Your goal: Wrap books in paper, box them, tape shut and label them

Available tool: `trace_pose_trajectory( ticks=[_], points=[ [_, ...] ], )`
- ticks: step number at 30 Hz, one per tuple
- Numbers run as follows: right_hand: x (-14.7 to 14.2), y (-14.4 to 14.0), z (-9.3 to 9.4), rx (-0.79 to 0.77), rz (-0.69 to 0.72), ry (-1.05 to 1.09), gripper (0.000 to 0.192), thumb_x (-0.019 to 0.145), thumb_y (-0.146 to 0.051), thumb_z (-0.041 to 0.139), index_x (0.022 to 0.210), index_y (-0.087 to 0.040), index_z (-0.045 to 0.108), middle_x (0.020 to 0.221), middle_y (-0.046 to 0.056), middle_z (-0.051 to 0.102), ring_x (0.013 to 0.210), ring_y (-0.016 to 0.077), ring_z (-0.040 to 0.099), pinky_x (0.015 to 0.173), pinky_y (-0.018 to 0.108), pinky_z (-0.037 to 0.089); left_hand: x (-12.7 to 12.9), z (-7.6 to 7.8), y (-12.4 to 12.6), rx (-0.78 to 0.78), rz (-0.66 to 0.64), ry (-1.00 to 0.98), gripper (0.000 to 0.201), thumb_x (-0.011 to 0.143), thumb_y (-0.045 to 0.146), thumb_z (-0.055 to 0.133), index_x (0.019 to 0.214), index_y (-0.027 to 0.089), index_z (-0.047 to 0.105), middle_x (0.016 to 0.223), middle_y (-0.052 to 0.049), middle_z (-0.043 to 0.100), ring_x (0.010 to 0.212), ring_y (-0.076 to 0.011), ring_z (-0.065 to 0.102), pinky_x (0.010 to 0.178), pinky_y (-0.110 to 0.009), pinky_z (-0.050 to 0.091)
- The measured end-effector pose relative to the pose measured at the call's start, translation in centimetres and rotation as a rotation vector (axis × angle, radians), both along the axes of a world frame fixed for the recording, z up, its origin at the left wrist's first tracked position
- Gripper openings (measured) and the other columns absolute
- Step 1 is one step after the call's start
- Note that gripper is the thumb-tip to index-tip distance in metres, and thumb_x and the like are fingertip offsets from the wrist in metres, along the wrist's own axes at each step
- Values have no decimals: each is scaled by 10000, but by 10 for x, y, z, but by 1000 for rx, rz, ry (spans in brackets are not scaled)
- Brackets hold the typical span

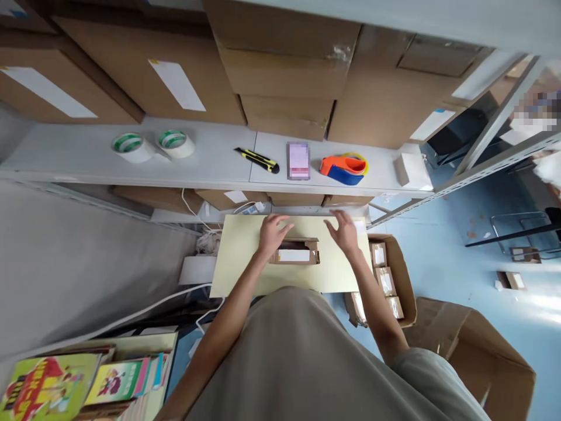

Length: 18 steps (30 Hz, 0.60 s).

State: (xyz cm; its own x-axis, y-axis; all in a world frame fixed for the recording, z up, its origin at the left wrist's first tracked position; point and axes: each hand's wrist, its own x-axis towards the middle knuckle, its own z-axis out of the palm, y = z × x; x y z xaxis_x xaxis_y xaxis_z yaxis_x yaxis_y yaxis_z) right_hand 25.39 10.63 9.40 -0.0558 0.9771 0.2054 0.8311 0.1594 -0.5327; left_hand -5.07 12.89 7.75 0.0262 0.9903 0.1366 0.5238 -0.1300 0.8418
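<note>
Your left hand (272,233) rests with spread fingers on the upper left corner of the small cardboard box (294,252), and your right hand (344,231) hovers just beside its upper right corner, fingers loose and clamped on nothing. The box lies between your hands on the pale yellow table (236,263), a white label facing up. Beyond your hands, on the grey shelf (87,155), sit two tape rolls (151,145), a yellow utility knife (258,159) and an orange tape dispenser (344,168). Below your right hand stands an open carton (401,275) of small packets.
</note>
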Motion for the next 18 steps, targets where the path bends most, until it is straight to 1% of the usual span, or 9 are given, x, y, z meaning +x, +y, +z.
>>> trace_pose_trajectory(
  ticks=[2, 4, 6, 8, 10, 12, 13, 15, 18],
  points=[
    [13, 39, 43, 147, -39, -121, 605, 1161, -525, 539, 1663, -191, 585, 1614, 240, 652, 1503, 431, 614, 1270, 640, 521, 32, 40, 26, 106, -78, -49, 156, 1000, 243, 826, 1153, 235, 855, 1147, -78, 806, 1022, -232, 765, 996, -397, 654],
    [22, 76, 78, 184, -71, -259, 708, 1153, -496, 541, 1735, -102, 453, 1716, 298, 549, 1597, 456, 510, 1317, 676, 435, 63, 75, 46, 201, -128, -78, 155, 1052, 228, 770, 1183, 218, 850, 1117, -72, 813, 1030, -223, 760, 1004, -388, 647],
    [26, 109, 102, 117, -45, -369, 737, 1119, -435, 600, 1703, -15, 442, 1638, 357, 597, 1544, 474, 545, 1318, 674, 405, 87, 101, 56, 263, -159, -108, 152, 1067, 195, 737, 1167, 206, 852, 1111, -79, 824, 1056, -225, 755, 1004, -377, 638],
    [28, 135, 115, -9, -2, -458, 713, 1073, -342, 667, 1636, 52, 480, 1515, 383, 678, 1463, 479, 612, 1304, 652, 410, 104, 116, 59, 284, -183, -125, 162, 1073, 173, 716, 1151, 204, 854, 1127, -84, 835, 1060, -226, 755, 1016, -378, 631],
    [29, 153, 122, -131, 17, -524, 668, 1034, -264, 719, 1574, 76, 523, 1431, 384, 728, 1394, 469, 668, 1275, 612, 445, 111, 121, 54, 278, -195, -137, 162, 1071, 169, 708, 1130, 206, 854, 1130, -86, 841, 1068, -232, 759, 1044, -391, 625],
    [29, 160, 124, -187, -4, -544, 629, 1019, -231, 747, 1542, 59, 551, 1389, 376, 754, 1338, 454, 707, 1224, 577, 496, 110, 118, 44, 260, -196, -159, 152, 1062, 174, 708, 1106, 208, 850, 1121, -87, 844, 1086, -243, 764, 1067, -410, 624],
    [29, 158, 124, -186, -22, -528, 614, 1021, -233, 752, 1534, 43, 558, 1368, 371, 765, 1309, 450, 722, 1192, 571, 522, 106, 114, 38, 247, -191, -178, 148, 1057, 178, 707, 1097, 208, 847, 1121, -89, 846, 1094, -248, 768, 1068, -415, 626],
    [27, 140, 121, -136, -60, -426, 606, 1042, -285, 741, 1539, 7, 554, 1339, 363, 778, 1257, 454, 743, 1126, 581, 565, 94, 104, 19, 212, -178, -225, 147, 1054, 197, 699, 1096, 209, 839, 1135, -94, 852, 1099, -250, 780, 1055, -412, 636],
    [11, 84, 105, -59, -95, -84, 682, 1064, -503, 724, 1560, -73, 539, 1293, 308, 801, 1142, 442, 778, 1011, 593, 625, 68, 87, -17, 131, -146, -334, 156, 1066, 284, 695, 1116, 206, 820, 1154, -104, 856, 1084, -235, 803, 1042, -391, 653]
  ],
)
